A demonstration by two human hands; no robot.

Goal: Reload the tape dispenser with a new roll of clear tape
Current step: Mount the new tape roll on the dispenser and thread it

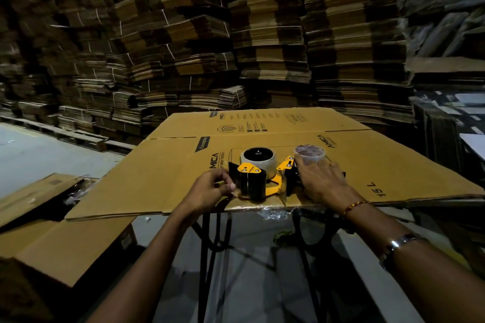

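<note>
At frame centre a roll (258, 161) sits in the dispenser (262, 178); left hand (210, 189) pinches its edge, right hand (321, 178), fingers loosely spread, reaches the other roll (309, 156), so threading seemingly remains.

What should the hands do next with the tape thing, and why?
Probably pull the tape end forward with the left hand, which pinches near the front of the tape dispenser. A clear roll already sits on its wheel, and the right hand rests on the handle side, steadying it. Another roll stands just beyond on the cardboard sheet.
</note>
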